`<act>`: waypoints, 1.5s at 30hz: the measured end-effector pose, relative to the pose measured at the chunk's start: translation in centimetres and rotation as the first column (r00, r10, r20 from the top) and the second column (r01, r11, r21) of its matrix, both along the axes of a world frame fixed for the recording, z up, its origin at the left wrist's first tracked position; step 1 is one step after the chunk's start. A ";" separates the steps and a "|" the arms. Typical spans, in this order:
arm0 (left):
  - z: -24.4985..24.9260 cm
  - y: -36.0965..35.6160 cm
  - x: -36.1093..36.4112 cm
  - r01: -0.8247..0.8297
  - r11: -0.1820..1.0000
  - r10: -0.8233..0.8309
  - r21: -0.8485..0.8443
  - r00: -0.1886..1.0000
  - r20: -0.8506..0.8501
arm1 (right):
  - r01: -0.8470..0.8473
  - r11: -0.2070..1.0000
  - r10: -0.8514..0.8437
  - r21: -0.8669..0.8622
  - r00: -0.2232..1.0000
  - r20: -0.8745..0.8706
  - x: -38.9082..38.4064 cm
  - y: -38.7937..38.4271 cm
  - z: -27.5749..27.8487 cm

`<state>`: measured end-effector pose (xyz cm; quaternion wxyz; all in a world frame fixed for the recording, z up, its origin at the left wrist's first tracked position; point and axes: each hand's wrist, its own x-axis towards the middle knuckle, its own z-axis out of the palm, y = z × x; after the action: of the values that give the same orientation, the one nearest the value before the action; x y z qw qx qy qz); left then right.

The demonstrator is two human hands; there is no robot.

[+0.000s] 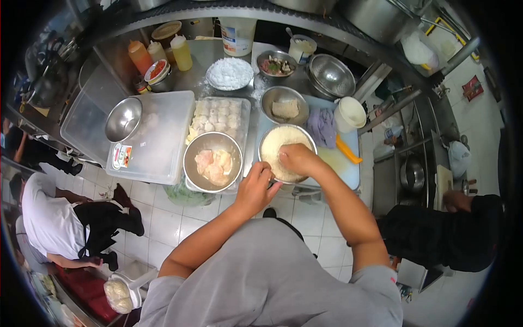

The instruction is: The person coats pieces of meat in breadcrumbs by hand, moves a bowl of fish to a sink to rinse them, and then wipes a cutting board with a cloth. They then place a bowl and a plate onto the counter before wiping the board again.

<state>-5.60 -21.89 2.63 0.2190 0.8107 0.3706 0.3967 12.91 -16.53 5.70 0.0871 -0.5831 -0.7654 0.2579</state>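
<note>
My right hand [298, 159] is down in a metal bowl [311, 140] of pale breadcrumbs [280, 140]. Its fingers are curled and pressed into the crumbs, so anything in them is hidden. At the near left rim of that bowl, my left hand [255, 188] has its fingers closed on the edge, thumb pointing outward. Just left stands another metal bowl [189, 173] with raw, pale pink meat pieces [213, 166], perhaps chicken. Behind the crumbs, a metal bowl [267, 98] contains a beige crumb-coated piece [285, 109].
A clear tub of rounded white pieces [217, 115] and a lidded plastic box [160, 128] flank the bowls. Flour [229, 73] is heaped behind. An orange-handled tool [347, 149] lies right of the crumbs. A metal shelf [201, 12] overhangs the table. Co-workers [54, 212] stand left and right.
</note>
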 end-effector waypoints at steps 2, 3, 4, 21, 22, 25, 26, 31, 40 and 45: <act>-0.3 -0.2 -0.3 0.019 1.000 -0.019 -0.002 1.000 0.003 | 0.038 0.999 -0.038 0.001 0.999 -0.038 -0.7 -1.2 2.8; -0.4 0.3 -0.1 0.019 1.000 -0.019 0.010 1.000 0.015 | 0.028 1.000 -0.028 0.009 0.999 -0.018 -0.6 -0.5 2.0; -0.5 0.1 -0.1 0.013 1.000 -0.013 0.013 1.000 0.013 | 0.021 1.000 -0.021 0.003 1.000 -0.005 -0.7 -0.4 0.1; 0.1 0.1 -0.1 -0.011 1.000 0.011 0.026 1.000 -0.005 | 0.215 0.941 -0.251 0.262 0.962 0.110 1.2 -1.7 1.3; 0.1 0.1 -0.1 -0.012 1.000 0.012 0.019 1.000 -0.011 | 0.196 0.950 -0.234 0.241 0.962 0.138 1.3 -1.5 1.3; 0.2 0.1 0.0 -0.012 1.000 0.012 0.002 1.000 -0.012 | 0.158 0.961 -0.190 0.227 0.973 0.129 1.8 -1.6 1.5; 0.2 0.1 -0.1 -0.013 1.000 0.013 -0.001 1.000 -0.004 | 0.147 0.962 -0.176 0.231 0.978 0.111 1.9 -1.7 1.8; 0.2 0.1 -0.1 -0.017 1.000 0.017 -0.011 1.000 0.004 | 0.135 0.915 -0.165 0.380 0.985 0.047 1.2 -2.8 6.0; -0.1 0.0 -0.1 -0.009 1.000 0.009 -0.012 1.000 0.003 | 0.178 0.980 -0.151 0.090 0.956 -0.251 1.8 -0.9 4.1; 0.4 0.1 0.0 0.005 1.000 -0.006 -0.030 1.000 -0.007 | 0.061 0.993 -0.069 0.102 0.995 0.076 1.4 1.4 -0.6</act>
<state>-5.64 -21.78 3.04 0.2310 0.8098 0.3752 0.3874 14.33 -15.15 5.13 0.0940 -0.6125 -0.7607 0.1930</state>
